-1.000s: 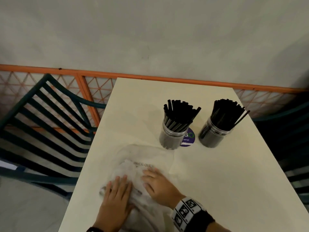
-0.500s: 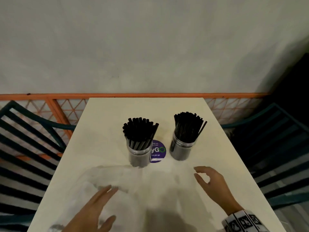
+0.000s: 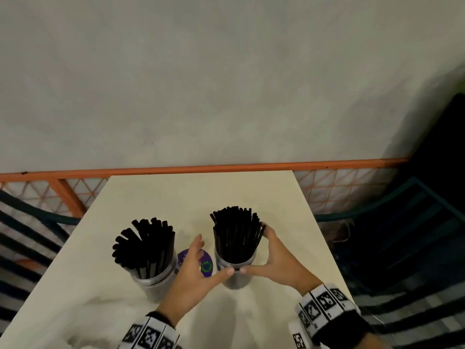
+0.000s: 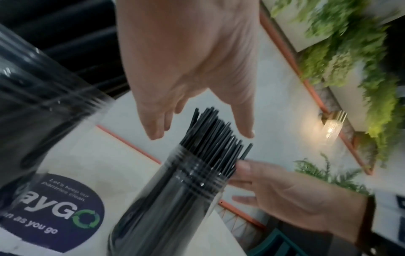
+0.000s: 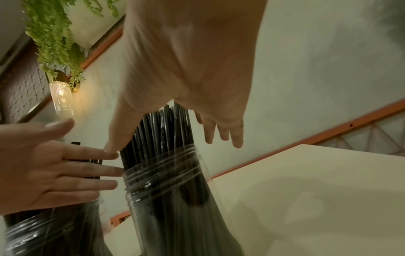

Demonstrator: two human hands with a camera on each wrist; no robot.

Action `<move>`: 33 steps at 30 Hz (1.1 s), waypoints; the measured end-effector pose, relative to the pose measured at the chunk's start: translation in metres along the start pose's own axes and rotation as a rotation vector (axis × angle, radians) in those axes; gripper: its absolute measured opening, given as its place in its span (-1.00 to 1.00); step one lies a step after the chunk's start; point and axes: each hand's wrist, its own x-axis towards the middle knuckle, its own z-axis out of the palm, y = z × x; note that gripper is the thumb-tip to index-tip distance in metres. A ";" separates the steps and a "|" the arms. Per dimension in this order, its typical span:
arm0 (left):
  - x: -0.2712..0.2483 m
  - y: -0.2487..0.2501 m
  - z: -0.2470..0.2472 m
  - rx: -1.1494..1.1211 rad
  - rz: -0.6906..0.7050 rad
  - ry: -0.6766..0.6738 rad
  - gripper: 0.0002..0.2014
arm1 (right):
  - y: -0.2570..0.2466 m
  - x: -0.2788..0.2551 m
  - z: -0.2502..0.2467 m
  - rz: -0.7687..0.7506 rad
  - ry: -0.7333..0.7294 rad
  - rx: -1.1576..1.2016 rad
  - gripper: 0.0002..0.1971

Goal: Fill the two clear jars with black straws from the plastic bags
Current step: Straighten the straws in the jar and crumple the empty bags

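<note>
Two clear jars stand on the cream table (image 3: 176, 197), both packed with upright black straws. My hands flank the right jar (image 3: 235, 273) (image 4: 175, 190) (image 5: 171, 190). The left hand (image 3: 195, 269) (image 4: 190, 69) is at its left, fingers straight and a little off the glass. The right hand (image 3: 274, 255) (image 5: 186, 60) is at its right, with fingertips (image 3: 264, 227) against the straws (image 3: 236, 233). Both thumbs meet at the jar's near side. The left jar (image 3: 151, 275) stands untouched. A clear plastic bag (image 3: 100, 313) lies flat and faint at the near edge.
A round purple sticker (image 3: 207, 267) (image 4: 59, 213) lies on the table between the jars. An orange rail (image 3: 226, 168) runs behind the table against a grey wall. Dark slatted chairs (image 3: 415, 235) stand on both sides.
Both hands have left the plastic bag and moved forward to either side of the right jar. The head view has swung so the jars sit nearer and more central.
</note>
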 end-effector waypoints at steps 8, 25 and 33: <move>0.060 -0.001 0.019 -0.093 0.117 -0.078 0.28 | 0.001 0.038 0.016 -0.110 -0.084 0.083 0.18; 0.059 0.001 0.010 -0.082 0.220 -0.132 0.09 | 0.015 0.024 0.018 -0.048 0.053 0.147 0.13; 0.065 0.012 0.031 -0.095 0.218 -0.040 -0.10 | -0.018 0.040 0.030 -0.164 0.115 -0.005 -0.28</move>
